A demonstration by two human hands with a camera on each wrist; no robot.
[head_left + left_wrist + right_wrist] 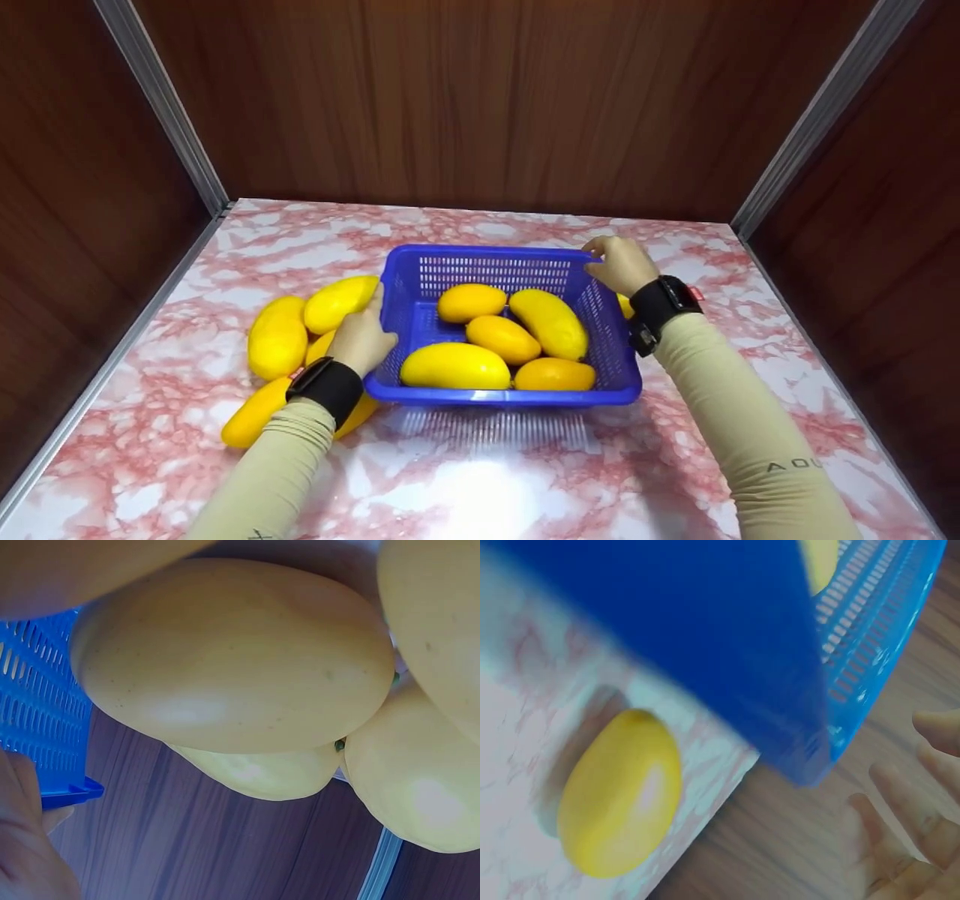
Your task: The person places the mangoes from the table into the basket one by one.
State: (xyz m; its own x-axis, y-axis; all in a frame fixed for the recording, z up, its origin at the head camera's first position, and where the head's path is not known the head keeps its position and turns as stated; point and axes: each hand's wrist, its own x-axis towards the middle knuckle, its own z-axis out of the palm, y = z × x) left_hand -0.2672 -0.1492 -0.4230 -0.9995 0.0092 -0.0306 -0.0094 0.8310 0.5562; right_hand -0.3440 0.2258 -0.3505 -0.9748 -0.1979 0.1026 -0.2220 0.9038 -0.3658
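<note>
A blue plastic basket (502,397) with slotted walls holds several yellow mangoes (455,366). My left hand (364,334) grips its left rim, thumb over the inner side and fingers along the outside. In the left wrist view, the fingers (30,832) overlap the basket's rim (71,795). At the back right corner, my right hand (621,264) reaches over the rim in the head view. The right wrist view shows its loosely bent fingers (907,825) spread, a gap away from the basket's corner (802,757).
More mangoes (277,337) lie in a group left of the basket, partly under my left wrist. A single mango (622,795) lies outside the basket's right wall. Brown wood-grain panels (480,105) enclose the red-and-white marbled table (337,495) at the back and sides.
</note>
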